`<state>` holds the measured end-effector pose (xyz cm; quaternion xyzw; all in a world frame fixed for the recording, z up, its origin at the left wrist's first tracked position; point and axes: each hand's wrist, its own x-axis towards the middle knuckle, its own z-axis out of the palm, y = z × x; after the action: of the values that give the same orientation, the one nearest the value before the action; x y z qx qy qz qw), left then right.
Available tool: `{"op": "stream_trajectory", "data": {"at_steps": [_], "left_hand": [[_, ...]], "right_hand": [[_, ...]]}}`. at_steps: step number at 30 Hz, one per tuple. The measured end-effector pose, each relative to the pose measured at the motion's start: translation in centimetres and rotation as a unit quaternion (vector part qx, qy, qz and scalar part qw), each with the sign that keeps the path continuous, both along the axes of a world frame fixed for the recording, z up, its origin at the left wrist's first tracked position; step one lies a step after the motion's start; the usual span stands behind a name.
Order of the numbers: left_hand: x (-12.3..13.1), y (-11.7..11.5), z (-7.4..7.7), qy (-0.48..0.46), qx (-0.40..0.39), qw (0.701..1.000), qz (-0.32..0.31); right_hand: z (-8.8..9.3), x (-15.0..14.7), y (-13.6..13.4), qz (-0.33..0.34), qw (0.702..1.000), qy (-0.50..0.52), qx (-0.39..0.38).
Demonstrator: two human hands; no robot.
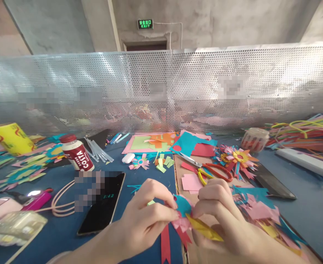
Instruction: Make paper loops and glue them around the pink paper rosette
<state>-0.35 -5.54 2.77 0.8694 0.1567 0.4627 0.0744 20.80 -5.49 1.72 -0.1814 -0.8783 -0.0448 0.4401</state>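
My left hand is closed in a pinch on the edge of a paper flower. The flower shows a blue round centre, pink paper below it and red ribbon tails hanging down. At its other side is my right hand, fingers curled around a yellow paper strip whose tip meets the flower. Some of the right fingertips are hidden behind the strip and flower. Just beyond the right hand lie red-and-yellow-handled scissors and pink paper squares.
A phone, cable and red-capped Costa bottle are at left. Coloured paper sheets lie at the back. Finished-looking paper flowers, a dark phone-like slab and a white power strip are at right. A perforated metal screen stands behind.
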Motion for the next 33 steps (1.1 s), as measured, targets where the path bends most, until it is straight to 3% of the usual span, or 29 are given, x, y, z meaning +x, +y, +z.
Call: {"op": "stream_trajectory", "data": {"at_steps": [26,33], "left_hand": [[0.16,-0.06,0.22,0.012,0.001,1.0,-0.001],[0.26,0.01,-0.04,0.007,-0.03,1.0,0.004]], "right_hand": [[0.01,0.0,0.12,0.019,0.999,-0.031,-0.034],[-0.21,-0.45,0.13,0.015,0.998,-0.012,-0.064]]}}
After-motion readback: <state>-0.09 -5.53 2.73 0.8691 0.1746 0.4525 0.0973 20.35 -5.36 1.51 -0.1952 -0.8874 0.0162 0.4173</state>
